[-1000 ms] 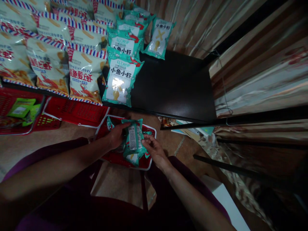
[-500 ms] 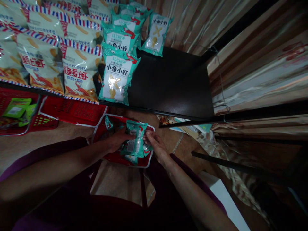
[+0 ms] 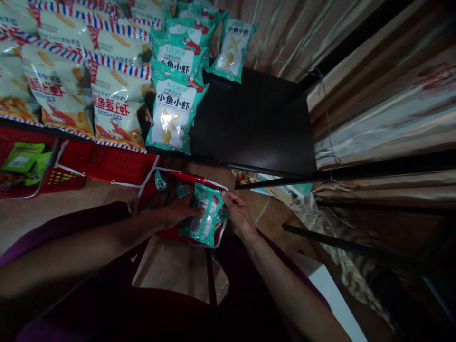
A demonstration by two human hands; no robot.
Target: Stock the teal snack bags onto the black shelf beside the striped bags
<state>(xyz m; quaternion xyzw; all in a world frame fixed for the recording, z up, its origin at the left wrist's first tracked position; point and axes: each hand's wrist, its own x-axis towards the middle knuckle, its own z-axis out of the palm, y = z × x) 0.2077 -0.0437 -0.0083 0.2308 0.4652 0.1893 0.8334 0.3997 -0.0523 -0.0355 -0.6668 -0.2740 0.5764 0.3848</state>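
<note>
A teal snack bag (image 3: 206, 216) is held over a red basket (image 3: 144, 192) between my legs, its printed panel facing up. My left hand (image 3: 180, 211) grips the bag's left side, the thumb lying over its front. At the bag's upper right corner, my right hand (image 3: 237, 209) pinches the edge with thumb and fingers. More teal packaging shows inside the basket, such as a small piece (image 3: 160, 180) at its far left; much of the contents is hidden by my left hand and the bag.
Ahead, a dark shelf (image 3: 256, 128) carries rows of white snack bags (image 3: 117, 109) and teal bags (image 3: 174, 114), with one teal bag (image 3: 233, 50) apart at the back. Other red baskets (image 3: 107, 164) stand below the left edge. Metal bars and a curtain (image 3: 377, 109) border the right; a white box (image 3: 331, 294) sits lower right.
The held bag has moved slightly right and toward me, tilting a little. My left hand has shifted right with it, and my right hand has moved slightly right.
</note>
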